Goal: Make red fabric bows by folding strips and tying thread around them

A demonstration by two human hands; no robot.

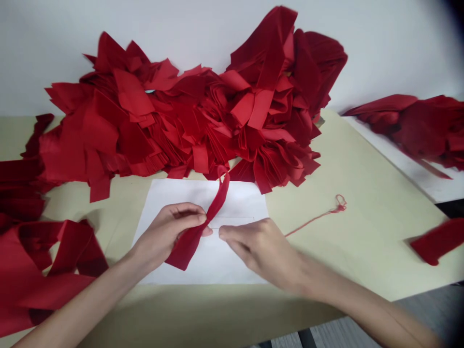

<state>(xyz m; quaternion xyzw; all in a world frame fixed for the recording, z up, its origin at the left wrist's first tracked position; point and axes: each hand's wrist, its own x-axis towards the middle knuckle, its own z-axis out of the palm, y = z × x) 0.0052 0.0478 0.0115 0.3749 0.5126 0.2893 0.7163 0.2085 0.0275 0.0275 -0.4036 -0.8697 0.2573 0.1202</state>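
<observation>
Left hand (170, 232) narrow, thumb and fingers pinching a red fabric strip (192, 239) above a white paper sheet (239, 203). Strip runs diagonally across the sheet, upper end curling into a small loop at the sheet's far edge, lower end hanging free. Right hand (259, 251) bunched and narrow, fingertips (224, 233) just beside the strip; cannot tell whether they grip it. Large unsorted heap of red fabric pieces (181, 121) sits behind the sheet on the desk (355, 251); more red fabric (47, 275) lies at left, another heap (424, 128) at far right, one loose piece (438, 241) near it. Thin red cord (319, 217) lies right of the sheet. Only one strip in hand; the bulk lies in the heaps.
</observation>
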